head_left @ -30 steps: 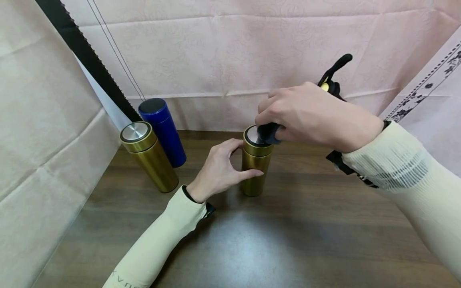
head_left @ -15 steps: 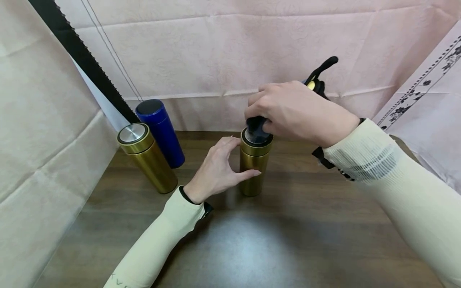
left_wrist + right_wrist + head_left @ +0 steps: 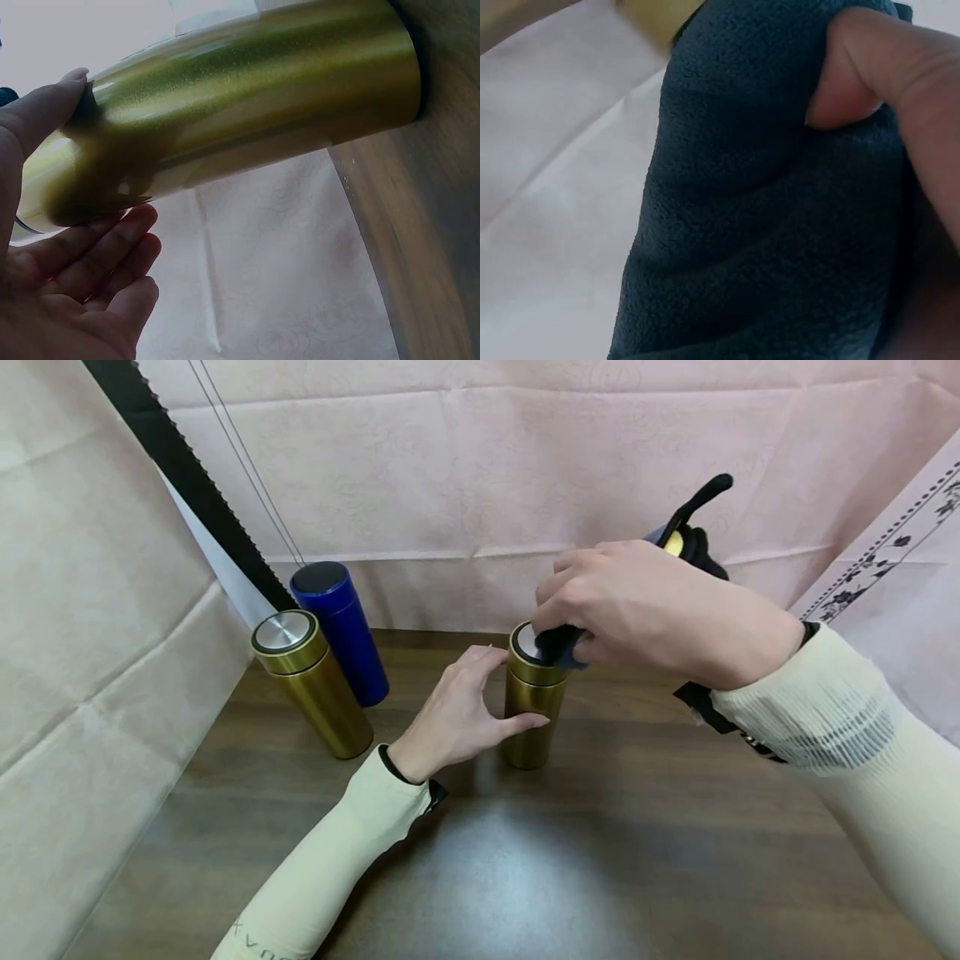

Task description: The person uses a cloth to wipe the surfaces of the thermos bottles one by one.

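A gold thermos (image 3: 534, 693) with a silver lid top stands upright on the wooden table. My left hand (image 3: 463, 714) steadies it around the middle, thumb in front and fingers behind. In the left wrist view, the thumb lies on one side of the gold thermos (image 3: 262, 97) and curled fingers (image 3: 112, 255) on the other. My right hand (image 3: 645, 602) pinches a dark blue cloth (image 3: 557, 647) against the lid, covering its right part. Up close, the fuzzy cloth (image 3: 727, 180) hangs in folds below my right thumb (image 3: 855, 75).
On the left stand another gold thermos (image 3: 315, 693) and, just behind it, a blue thermos (image 3: 345, 635) with a dark top. A pale patterned sheet (image 3: 420, 477) rises behind the table (image 3: 450, 877). A black object with a yellow part (image 3: 686, 535) shows behind my right hand.
My right hand and the cloth shifted left over the lid, then back right to about their earlier place. My left hand keeps its hold; the thermoses stand as before.
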The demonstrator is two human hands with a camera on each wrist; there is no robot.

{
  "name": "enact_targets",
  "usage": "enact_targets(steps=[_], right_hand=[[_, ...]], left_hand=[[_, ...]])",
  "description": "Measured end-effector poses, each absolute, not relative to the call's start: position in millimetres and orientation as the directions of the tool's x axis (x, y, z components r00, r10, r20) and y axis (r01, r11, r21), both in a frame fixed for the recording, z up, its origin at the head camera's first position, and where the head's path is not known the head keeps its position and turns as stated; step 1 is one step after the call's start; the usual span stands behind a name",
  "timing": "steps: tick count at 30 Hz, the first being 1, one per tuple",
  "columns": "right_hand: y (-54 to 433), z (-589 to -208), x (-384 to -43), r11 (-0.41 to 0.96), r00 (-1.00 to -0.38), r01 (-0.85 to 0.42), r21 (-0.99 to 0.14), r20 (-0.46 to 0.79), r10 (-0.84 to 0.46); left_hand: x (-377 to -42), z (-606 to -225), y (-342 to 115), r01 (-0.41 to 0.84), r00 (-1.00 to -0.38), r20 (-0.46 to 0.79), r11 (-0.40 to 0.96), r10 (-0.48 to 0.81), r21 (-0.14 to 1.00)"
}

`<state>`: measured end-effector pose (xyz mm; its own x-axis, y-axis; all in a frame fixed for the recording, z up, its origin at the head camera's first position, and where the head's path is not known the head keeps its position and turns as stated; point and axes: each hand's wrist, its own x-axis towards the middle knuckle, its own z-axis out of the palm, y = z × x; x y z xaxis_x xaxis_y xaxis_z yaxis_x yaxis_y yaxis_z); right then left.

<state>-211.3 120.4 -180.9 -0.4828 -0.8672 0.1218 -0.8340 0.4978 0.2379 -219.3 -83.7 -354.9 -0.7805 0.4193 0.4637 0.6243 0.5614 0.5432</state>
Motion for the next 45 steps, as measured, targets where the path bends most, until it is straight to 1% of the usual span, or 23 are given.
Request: enact_targets(steps=[4,7,9,14,17,21,25,32,35,39,45], right_hand=[[109.1,-185.2,-211.5,0.445,-0.418,-0.865,0.230,0.158,-0.895],[102.9,-188.5,-214.7,0.441,-0.403,-0.868,0.229,0.192,-0.895],[101.9,-190.5,-217.7,0.458,-0.418,-0.860,0.226,0.205,-0.885],[106.2,-193.4,-226.3,0.538,-0.497,-0.809,0.237,0.215,-0.841],[112.6,-192.9,-228.1,0.572,-0.534,-0.781,0.250,0.207,-0.820],[122.2,-190.9,-225.6,0.586,-0.553,-0.772,0.246,0.195,-0.810],[129.5,-190.1,-219.7,0.563,-0.530,-0.793,0.234,0.192,-0.826],[120.5,-191.6,-211.9,0.446,-0.407,-0.867,0.221,0.201,-0.891],[110.3,-192.7,-211.0,0.427,-0.385,-0.879,0.213,0.213,-0.898],[100.7,-192.9,-213.4,0.453,-0.412,-0.871,0.191,0.216,-0.885],[98.8,-193.7,-225.1,0.527,-0.489,-0.827,0.196,0.211,-0.846]], left_hand=[[-219.6,-354.9,-83.8,0.659,-0.751,0.493,0.550,0.440,0.513],[-219.7,-355.1,-84.5,0.678,-0.733,0.510,0.540,0.450,0.499],[-219.3,-354.8,-84.4,0.675,-0.736,0.503,0.543,0.452,0.499],[-216.7,-354.0,-82.9,0.630,-0.775,0.461,0.581,0.432,0.515],[-215.4,-353.6,-80.5,0.615,-0.788,0.448,0.589,0.423,0.525],[-213.6,-353.4,-78.7,0.603,-0.796,0.439,0.601,0.416,0.525],[-212.3,-353.8,-78.6,0.604,-0.796,0.438,0.600,0.418,0.525],[-213.4,-353.2,-79.5,0.644,-0.763,0.478,0.574,0.436,0.505],[-214.5,-352.7,-79.7,0.673,-0.738,0.498,0.553,0.455,0.492],[-215.6,-352.5,-79.9,0.682,-0.731,0.496,0.529,0.469,0.505],[-213.8,-351.6,-79.6,0.638,-0.770,0.456,0.559,0.447,0.529]])
